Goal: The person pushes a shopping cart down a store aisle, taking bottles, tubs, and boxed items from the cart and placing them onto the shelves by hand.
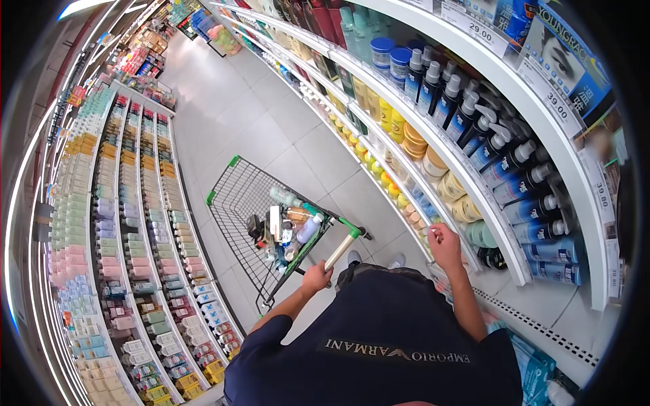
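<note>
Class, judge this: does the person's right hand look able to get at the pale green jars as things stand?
Probably yes: the right hand is close beside the pale green jars, and nothing visible blocks the gap. The shelf above seems to leave room from the front.

"How does the shopping cart (233,203) look?"
"Black wire mesh, green front corners, a pale handle (342,251) with green at one end."
"And its pose?"
"Upright, mid-frame, front toward the upper left, partly filled."
</note>
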The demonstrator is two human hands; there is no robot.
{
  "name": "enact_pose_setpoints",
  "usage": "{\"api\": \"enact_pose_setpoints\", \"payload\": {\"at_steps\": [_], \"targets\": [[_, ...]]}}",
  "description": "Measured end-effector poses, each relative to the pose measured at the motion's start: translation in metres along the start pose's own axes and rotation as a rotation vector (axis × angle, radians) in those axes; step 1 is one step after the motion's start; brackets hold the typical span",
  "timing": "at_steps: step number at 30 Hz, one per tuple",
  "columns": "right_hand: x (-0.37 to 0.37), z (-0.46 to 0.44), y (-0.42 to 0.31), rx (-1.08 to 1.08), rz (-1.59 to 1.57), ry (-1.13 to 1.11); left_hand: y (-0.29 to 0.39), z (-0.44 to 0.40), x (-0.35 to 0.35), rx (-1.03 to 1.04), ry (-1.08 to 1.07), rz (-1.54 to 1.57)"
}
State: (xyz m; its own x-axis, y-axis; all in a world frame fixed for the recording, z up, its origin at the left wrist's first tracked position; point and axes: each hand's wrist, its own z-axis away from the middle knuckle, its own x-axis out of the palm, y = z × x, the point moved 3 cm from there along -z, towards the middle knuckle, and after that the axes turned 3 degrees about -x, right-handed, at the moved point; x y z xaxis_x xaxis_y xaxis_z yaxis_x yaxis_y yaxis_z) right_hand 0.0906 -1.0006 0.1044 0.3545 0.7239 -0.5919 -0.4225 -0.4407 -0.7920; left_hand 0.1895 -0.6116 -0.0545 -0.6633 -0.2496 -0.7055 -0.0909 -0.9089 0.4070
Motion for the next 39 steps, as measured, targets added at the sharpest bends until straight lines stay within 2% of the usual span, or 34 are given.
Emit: {"api": "enact_pose_setpoints", "payload": {"at_steps": [1, 3, 6, 7, 8, 9, 11, 15, 26, 29, 32, 36, 38, 39], "targets": [[-0.002, 0.001, -0.013, 0.005, -0.003, 0.006, 0.000, -0.001, -0.001, 0.005, -0.003, -0.006], [-0.002, 0.010, -0.050, -0.113, -0.364, -0.212, -0.002, -0.002, 0.000, 0.045, 0.009, 0.002], [-0.036, 0.037, -0.137, -0.483, -0.612, -0.256, -0.010, -0.008, 0.003, 0.136, 0.092, 0.007], [-0.053, 0.046, -0.163, -0.625, -0.684, -0.241, -0.006, -0.008, 0.000, 0.108, 0.090, -0.004], [-0.069, 0.055, -0.185, -0.679, -0.779, -0.297, -0.012, -0.011, 0.003, 0.119, 0.083, 0.012], [-0.087, 0.051, -0.212, -0.835, -0.747, -0.510, -0.011, -0.009, 0.002, 0.089, 0.083, -0.063], [-0.090, 0.074, -0.233, -0.987, -1.073, -0.246, -0.008, -0.009, -0.002, 0.175, 0.129, -0.049], [-0.090, 0.087, -0.236, -0.846, -1.128, -0.362, 0.009, 0.000, -0.013, 0.099, 0.111, -0.075], [-0.057, 0.068, -0.282, -0.844, -1.297, -0.946, -0.002, -0.007, -0.011, 0.065, 0.074, 0.007], [-0.037, 0.068, -0.291, -0.977, -1.292, -0.999, -0.009, -0.010, -0.012, 0.093, 0.060, 0.051], [-0.024, 0.068, -0.306, -0.818, -1.285, -0.958, -0.013, -0.008, -0.019, 0.100, 0.040, 0.059], [0.002, 0.065, -0.315, -0.881, -1.342, -0.973, -0.023, -0.009, -0.028, 0.098, -0.018, 0.012], [0.011, 0.060, -0.323, -0.894, -1.354, -1.227, -0.029, -0.009, -0.033, 0.088, -0.029, 0.010], [0.015, 0.061, -0.328, -0.891, -1.357, -1.243, -0.033, -0.010, -0.036, 0.083, -0.035, 0.001]]}}
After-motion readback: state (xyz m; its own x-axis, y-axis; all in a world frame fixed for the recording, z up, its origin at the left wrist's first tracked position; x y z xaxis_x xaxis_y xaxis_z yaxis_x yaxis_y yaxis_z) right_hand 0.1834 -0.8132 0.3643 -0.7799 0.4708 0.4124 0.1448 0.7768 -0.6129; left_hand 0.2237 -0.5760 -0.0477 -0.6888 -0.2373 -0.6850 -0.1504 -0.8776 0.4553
